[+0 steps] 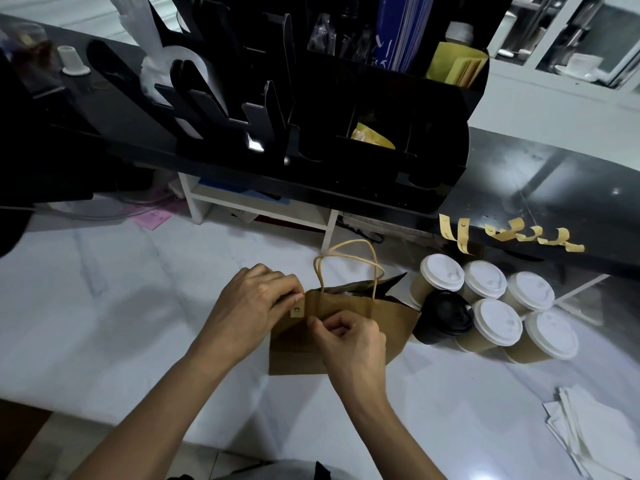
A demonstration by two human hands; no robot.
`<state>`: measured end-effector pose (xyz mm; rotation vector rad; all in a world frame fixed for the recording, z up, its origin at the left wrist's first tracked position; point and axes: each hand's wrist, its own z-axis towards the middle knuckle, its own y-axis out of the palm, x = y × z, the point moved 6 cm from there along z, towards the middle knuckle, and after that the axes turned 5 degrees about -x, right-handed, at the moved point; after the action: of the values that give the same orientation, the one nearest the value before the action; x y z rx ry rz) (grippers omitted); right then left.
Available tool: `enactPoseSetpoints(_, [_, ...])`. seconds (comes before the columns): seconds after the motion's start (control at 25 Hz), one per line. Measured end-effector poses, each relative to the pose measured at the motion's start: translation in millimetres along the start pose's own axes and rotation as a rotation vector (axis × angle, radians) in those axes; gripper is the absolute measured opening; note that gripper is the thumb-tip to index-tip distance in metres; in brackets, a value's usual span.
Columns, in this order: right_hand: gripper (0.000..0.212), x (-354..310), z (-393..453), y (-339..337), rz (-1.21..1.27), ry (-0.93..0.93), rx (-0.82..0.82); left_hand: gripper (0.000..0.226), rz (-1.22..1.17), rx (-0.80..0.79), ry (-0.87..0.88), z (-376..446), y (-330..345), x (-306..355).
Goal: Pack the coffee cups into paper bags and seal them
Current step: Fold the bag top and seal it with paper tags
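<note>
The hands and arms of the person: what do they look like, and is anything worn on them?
Both forearms are bare up to the frame edge: no sleeves show. The left hand and the right hand wear no gloves, and no ring, watch or bracelet is visible. The fingernails look short and unpainted.

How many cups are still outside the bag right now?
6, clustered right of the bag: white-lidded ones at back left, back middle, back right, front middle and front right; one black-lidded nearest the bag. More may be hidden.
</note>
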<state>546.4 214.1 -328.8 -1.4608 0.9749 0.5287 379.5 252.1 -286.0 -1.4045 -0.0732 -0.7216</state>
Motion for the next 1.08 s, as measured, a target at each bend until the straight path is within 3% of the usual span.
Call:
enactPoseSetpoints(0.24, [0.029,-0.8,-3.9,-7.8,0.038,-0.059,0.041,0.011,0.023,0.016,-0.047,0.3,-7.8,-5.4])
enactPoseSetpoints(0.4, [0.017,-9.0,-9.0,-32.7,0.121,-0.207,0.218,0.015,0.035,0.04,-0.103,0.1,-12.3,-11.0])
enactPoseSetpoints(0.6, [0.03,-10.1,-13.1,-59.2,0.152,-0.311,0.391,0.015,0.018,0.082,-0.162,-0.8,-15.2,-12.8])
enactPoseSetpoints(0.76, [0.038,0.9,-10.6,-66.7,0.187,-0.271,0.413,0.023,-0.042,0.217,-0.116,-2.0,-25.8,-0.8])
enactPoseSetpoints(0.88, [0.031,9.9,-7.4,-65.6,0.163,-0.207,0.384,0.017,-0.117,0.335,-0.017,-5.2,-31.8,23.5])
enactPoseSetpoints(1.08, [0.014,17.4,-0.5,-60.3,0.182,-0.183,0.285,0.022,-0.15,0.214,0.082,-3.7,-15.1,46.7])
